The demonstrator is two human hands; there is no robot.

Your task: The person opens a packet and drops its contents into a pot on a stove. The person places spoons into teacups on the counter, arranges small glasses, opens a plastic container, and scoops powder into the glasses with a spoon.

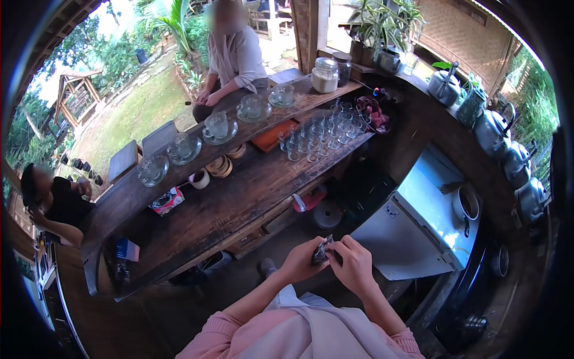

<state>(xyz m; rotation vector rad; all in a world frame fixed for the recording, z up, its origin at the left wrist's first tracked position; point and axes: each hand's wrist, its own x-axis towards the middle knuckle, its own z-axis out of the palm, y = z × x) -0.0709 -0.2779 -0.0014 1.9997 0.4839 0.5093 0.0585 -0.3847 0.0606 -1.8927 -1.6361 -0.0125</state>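
Observation:
In front of my body, my left hand (303,258) is closed around a small dark, shiny packet (321,250). My right hand (351,263) meets it from the other side, its fingers pinched at the packet's edge; what exactly they grip is partly hidden. Both hands are held in the air between the wooden counter (197,233) and a white fridge (406,233). Beyond them, glass cups on saucers line the raised counter ledge, among them a cup (216,125) near its middle. Several glass mugs (323,134) stand grouped on the lower counter.
A saucepan (465,203) sits on the fridge top. Several kettles, one of them a grey kettle (494,133), line the right ledge. A lidded jar (324,75) stands at the ledge's far end. One person (236,60) sits beyond the counter, another (57,200) at the left.

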